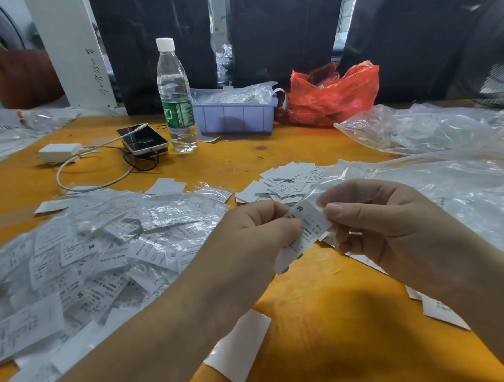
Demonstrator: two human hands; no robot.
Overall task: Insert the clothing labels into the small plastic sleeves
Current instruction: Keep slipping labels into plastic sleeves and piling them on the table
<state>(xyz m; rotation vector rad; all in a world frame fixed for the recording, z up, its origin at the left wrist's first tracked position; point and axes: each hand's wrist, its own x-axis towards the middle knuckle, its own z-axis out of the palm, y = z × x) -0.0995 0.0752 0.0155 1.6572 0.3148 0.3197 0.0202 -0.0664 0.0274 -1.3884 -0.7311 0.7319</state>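
1. A water bottle (176, 98) stands upper centre on the orange table (324, 304).
2. A phone (143, 139) and white charger (59, 152) lie left of it.
3. A red plastic bag (332, 94) sits upper right, beside a lavender bin (235, 117).

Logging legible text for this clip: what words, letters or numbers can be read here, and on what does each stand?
"M": on the label held between the left hand and right hand; its smaller print is blurred.
"M", "S", "L": on labels in the sleeved pile.
"MADE IN CHIN…": on one label in that pile, upside down.
"S": on a label in the loose pile.
Handwritten digits on the white post: not surely readable.
Water bottle wrapper: too small.
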